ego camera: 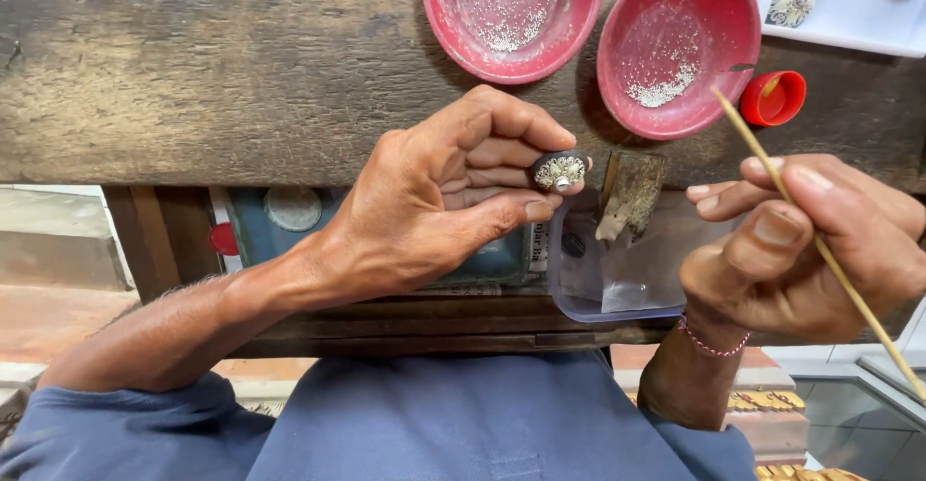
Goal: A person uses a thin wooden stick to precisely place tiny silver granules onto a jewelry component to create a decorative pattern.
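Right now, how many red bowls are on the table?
2. One red bowl sits above the left hand; the other bowl is beside it, next to a small red cap.

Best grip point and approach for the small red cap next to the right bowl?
Pinch the red cap across its outer rim, coming straight down from above. It sits open side up on the wooden bench, so the round wall is exposed all around. Likely best to put the fingers front and back: the right red bowl crowds its left side, and the thin stick in the right hand reaches just below it.
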